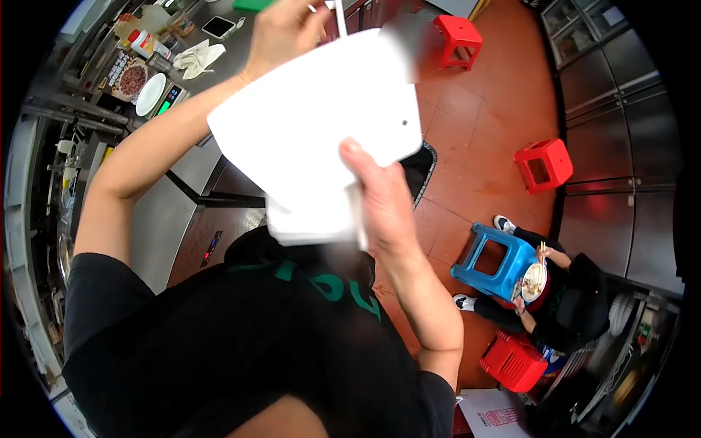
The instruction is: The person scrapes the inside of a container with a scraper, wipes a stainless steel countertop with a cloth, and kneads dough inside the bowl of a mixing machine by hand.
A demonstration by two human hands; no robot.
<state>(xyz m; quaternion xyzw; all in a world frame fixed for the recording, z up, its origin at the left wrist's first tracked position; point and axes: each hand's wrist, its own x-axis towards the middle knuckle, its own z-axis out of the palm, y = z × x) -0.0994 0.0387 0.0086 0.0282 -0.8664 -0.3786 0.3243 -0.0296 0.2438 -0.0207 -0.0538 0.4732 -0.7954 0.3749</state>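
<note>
A white, smooth, flat piece with rounded corners and a small dark hole (321, 109) fills the middle of the view. Below it shows a second white block-like part (314, 223), blurred. My right hand (383, 201) grips the white piece at its right side, thumb pressed on the face and fingers round behind the edge. At the top, over the counter, my left hand (285, 40) has its fingers bent in beside a thin white strip (339, 18); I cannot tell what they hold.
Left, a steel counter (157, 233) bears a scale (169, 98), white dish (150, 95), cloth (198, 58), phone (219, 28) and bottles. Red stools (544, 166) and a blue stool (485, 263) stand on the floor. A seated person (577, 299) holds a bowl and chopsticks.
</note>
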